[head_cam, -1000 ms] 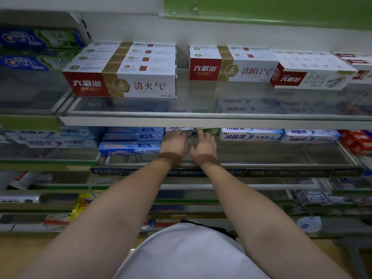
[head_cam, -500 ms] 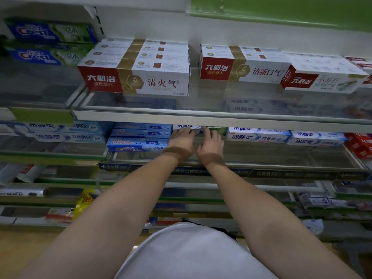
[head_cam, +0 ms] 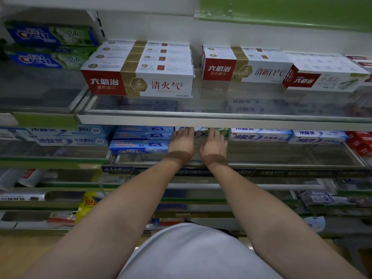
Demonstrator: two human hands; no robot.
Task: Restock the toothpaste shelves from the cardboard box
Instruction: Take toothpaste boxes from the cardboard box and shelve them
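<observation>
Both my arms reach into the second shelf [head_cam: 221, 123]. My left hand [head_cam: 182, 142] and my right hand [head_cam: 214, 147] lie side by side with straight fingers against a white-and-green toothpaste box [head_cam: 201, 132] set deep in its row. The shelf's front edge hides my fingertips and the top of the box. No cardboard box is in view.
Blue toothpaste boxes [head_cam: 141, 147] sit just left of my hands, white-and-blue ones [head_cam: 259, 135] just right. Red-and-white boxes [head_cam: 138, 83] fill the shelf above, Crest boxes [head_cam: 50, 35] the upper left. A clear front rail [head_cam: 281, 165] edges the shelf. Lower shelves hold more products.
Both hands have stayed against the same box and slid a little deeper under the shelf edge. The view has shifted slightly, with the shelves now sitting further right in the frame.
</observation>
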